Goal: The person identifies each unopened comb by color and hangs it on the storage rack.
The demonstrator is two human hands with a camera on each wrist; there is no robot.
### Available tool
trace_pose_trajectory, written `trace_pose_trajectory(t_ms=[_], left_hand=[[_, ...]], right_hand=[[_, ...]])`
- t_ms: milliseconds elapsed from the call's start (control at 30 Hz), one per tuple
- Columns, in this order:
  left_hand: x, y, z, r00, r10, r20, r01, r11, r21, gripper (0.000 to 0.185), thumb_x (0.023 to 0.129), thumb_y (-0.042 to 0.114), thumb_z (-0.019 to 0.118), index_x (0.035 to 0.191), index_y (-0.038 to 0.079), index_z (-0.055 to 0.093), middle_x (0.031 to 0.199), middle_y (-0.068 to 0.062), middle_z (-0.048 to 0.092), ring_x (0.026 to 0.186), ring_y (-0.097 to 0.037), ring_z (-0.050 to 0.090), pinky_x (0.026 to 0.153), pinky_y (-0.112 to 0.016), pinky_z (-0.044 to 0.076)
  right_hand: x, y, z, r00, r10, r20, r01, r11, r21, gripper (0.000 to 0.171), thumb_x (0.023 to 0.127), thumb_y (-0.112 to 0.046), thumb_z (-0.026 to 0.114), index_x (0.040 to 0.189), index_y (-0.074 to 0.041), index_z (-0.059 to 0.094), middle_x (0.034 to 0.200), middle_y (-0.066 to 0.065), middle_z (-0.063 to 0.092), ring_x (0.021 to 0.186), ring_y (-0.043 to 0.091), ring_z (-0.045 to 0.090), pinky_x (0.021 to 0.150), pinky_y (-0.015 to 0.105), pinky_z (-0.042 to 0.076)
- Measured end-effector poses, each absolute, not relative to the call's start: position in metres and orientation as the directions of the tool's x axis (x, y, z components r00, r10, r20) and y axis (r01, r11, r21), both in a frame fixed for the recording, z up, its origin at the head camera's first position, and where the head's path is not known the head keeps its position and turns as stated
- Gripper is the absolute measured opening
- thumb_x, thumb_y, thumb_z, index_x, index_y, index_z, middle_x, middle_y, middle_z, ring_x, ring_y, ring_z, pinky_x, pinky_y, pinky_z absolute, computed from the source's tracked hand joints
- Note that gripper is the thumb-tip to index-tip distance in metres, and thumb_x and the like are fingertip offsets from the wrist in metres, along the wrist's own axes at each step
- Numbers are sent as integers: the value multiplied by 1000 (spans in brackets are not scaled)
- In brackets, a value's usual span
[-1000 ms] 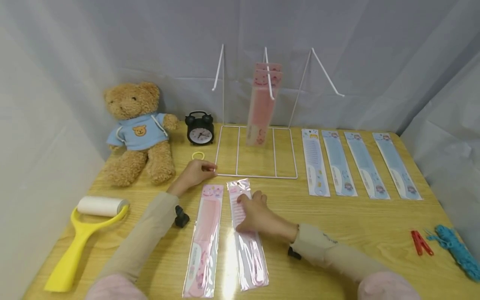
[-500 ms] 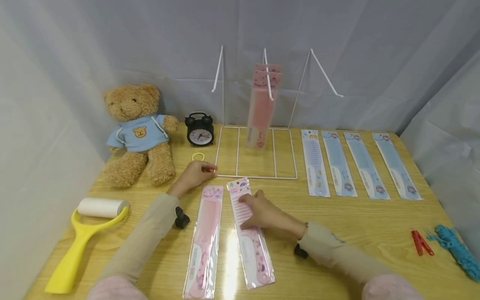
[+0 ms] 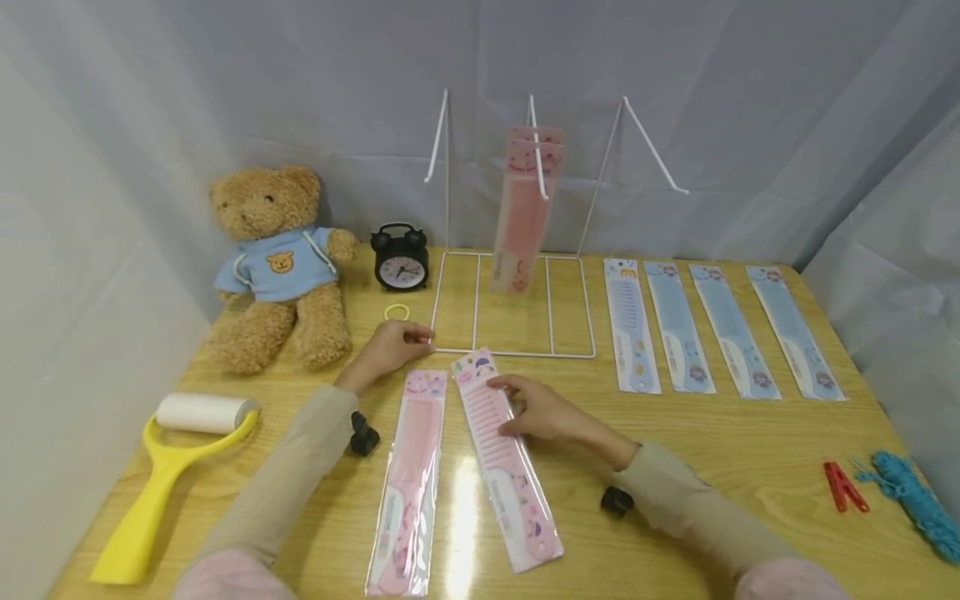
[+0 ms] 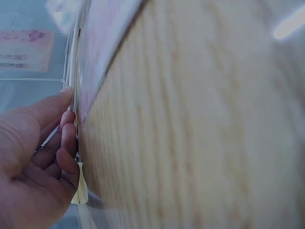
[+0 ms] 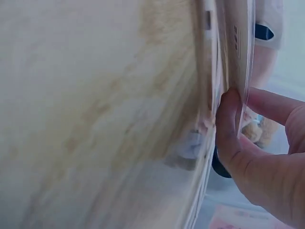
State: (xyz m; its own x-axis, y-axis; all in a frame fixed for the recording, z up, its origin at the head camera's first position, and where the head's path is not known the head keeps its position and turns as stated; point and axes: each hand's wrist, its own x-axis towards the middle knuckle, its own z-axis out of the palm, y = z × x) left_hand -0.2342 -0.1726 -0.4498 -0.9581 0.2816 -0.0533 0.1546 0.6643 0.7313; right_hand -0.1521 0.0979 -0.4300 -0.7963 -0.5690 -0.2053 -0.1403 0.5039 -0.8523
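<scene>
Pink packaged comb (image 3: 504,457), lying tilted on the wooden table (image 3: 720,433), its upper part pinched by the right hand (image 3: 543,410). Second pink comb pack (image 3: 408,479) beside it, untouched. Left hand (image 3: 390,346), fingers curled onto the front corner of the white wire rack (image 3: 513,304); two pink packs hang on its middle hook.

Left wrist view: left hand (image 4: 33,162), fingertips against the thin wire at the table's surface.

Right wrist view: right hand (image 5: 259,157), thumb and fingers gripping the pack's clear edge (image 5: 238,52).
</scene>
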Motion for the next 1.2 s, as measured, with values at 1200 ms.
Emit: trace_pose_trajectory(t_ms=[1200], left_hand=[[-234, -172, -449, -957, 285, -45, 164, 667, 727, 28, 87, 12, 68, 110, -5, 68, 98, -17, 69, 91, -26, 62, 83, -39, 50]], right_hand=[[-159, 129, -346, -838, -195, 510, -514, -35, -857, 61, 78, 23, 59, 134, 12, 36, 103, -3, 57, 82, 6, 62, 73, 21, 54]])
